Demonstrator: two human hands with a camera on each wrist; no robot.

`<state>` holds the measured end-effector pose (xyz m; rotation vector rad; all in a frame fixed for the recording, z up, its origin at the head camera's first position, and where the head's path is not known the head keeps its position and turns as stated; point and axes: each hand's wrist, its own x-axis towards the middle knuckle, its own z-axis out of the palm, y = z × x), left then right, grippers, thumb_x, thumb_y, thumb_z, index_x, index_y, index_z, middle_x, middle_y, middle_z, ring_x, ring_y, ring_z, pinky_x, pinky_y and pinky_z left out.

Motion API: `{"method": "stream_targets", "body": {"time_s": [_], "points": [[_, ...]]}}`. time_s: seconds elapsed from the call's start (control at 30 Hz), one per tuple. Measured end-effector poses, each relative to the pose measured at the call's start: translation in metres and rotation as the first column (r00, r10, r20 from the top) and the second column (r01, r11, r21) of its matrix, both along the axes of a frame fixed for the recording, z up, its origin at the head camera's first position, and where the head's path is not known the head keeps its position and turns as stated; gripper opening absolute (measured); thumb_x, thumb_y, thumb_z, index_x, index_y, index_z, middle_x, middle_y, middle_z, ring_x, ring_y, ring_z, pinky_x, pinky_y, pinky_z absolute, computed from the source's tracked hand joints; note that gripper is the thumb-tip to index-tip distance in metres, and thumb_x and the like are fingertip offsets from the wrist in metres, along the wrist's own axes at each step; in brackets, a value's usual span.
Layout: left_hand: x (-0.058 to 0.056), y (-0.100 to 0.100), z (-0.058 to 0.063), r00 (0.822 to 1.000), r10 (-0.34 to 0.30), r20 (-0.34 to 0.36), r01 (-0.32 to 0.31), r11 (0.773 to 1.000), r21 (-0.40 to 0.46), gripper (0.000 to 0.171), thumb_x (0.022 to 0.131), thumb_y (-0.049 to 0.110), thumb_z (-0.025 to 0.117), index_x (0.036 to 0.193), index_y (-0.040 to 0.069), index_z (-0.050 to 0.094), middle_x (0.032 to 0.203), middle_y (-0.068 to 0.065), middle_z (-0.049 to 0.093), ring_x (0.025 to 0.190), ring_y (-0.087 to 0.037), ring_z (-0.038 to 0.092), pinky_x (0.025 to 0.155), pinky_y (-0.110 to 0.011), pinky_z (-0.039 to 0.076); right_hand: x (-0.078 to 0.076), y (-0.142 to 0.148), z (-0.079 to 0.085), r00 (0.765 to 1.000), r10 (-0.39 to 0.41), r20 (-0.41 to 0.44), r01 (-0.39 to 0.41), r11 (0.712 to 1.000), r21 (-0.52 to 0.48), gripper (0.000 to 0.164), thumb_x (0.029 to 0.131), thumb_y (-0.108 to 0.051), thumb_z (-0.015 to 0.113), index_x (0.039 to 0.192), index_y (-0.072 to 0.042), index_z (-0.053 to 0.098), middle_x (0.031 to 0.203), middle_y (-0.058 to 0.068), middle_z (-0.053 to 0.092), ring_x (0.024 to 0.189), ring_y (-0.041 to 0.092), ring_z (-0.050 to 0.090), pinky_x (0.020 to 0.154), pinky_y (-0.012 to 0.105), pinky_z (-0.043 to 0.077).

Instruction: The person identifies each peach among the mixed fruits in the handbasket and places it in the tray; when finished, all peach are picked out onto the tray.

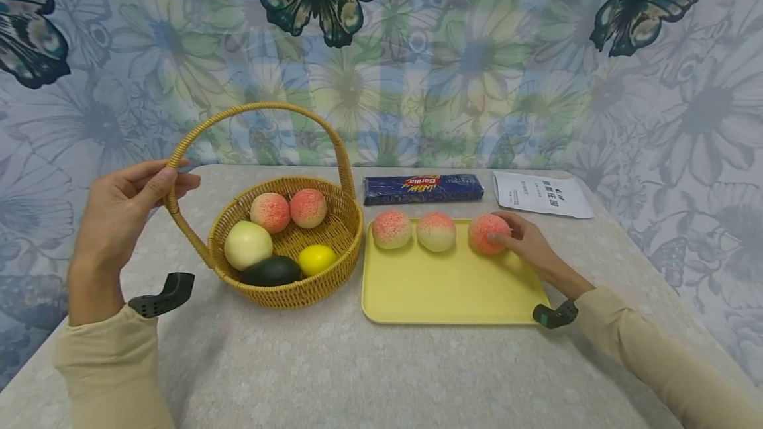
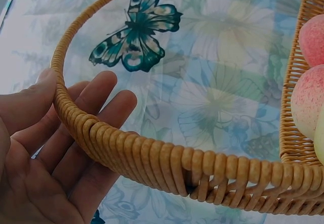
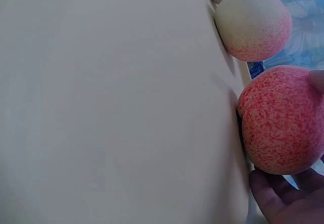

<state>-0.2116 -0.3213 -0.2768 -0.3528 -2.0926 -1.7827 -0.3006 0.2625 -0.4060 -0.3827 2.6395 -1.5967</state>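
Observation:
My left hand (image 1: 122, 207) pinches the left side of the handle (image 1: 262, 107) of a wicker basket (image 1: 310, 291). Thumb and fingers sit around the woven handle (image 2: 126, 145) in the left wrist view. Inside the basket lie two peaches (image 1: 289, 209), a pale round fruit (image 1: 247, 245), a dark green oval fruit (image 1: 271, 271) and a yellow lemon (image 1: 317, 260). My right hand (image 1: 527, 243) grips a red-pink peach (image 3: 283, 120) at the far right of a yellow tray (image 1: 447, 293). Two more peaches, one left (image 1: 391, 229) and one middle (image 1: 436, 231), rest along the tray's back edge.
Behind the tray lies a dark blue Barilla pasta box (image 1: 423, 189). A white printed packet (image 1: 542, 194) is to its right. A butterfly-patterned curtain (image 1: 417, 85) hangs behind the grey table (image 1: 310, 369).

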Motion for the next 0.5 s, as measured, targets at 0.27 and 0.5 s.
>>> {"method": "stream_targets", "body": {"time_s": [0.27,0.5], "points": [[0.0006,-0.0005,-0.0006,1.0,0.011,0.007,-0.011,1.0,-0.013,0.031,0.095,0.016,0.059,0.122,0.001,0.062,0.094,0.005,0.074,0.092,-0.006,0.067,0.083,-0.011,0.042,-0.0023,0.0019,-0.0011,0.997,0.041,0.067,-0.04,0.999,-0.022,0.062,0.096,-0.026,0.059,0.147,-0.004,0.033,0.143,0.022,0.042,0.126,0.034,0.044,0.09,0.015,0.039],[0.0002,-0.0002,-0.0008,1.0,0.016,0.007,-0.016,1.0,-0.013,0.031,0.095,0.016,0.059,0.122,0.001,0.062,0.093,0.005,0.074,0.092,-0.006,0.067,0.083,-0.011,0.042,-0.003,0.0027,-0.0031,0.993,0.092,0.075,-0.089,0.995,-0.046,0.061,0.096,-0.021,0.059,0.146,-0.003,0.03,0.145,0.023,0.039,0.131,0.034,0.039,0.092,0.013,0.037]]}}
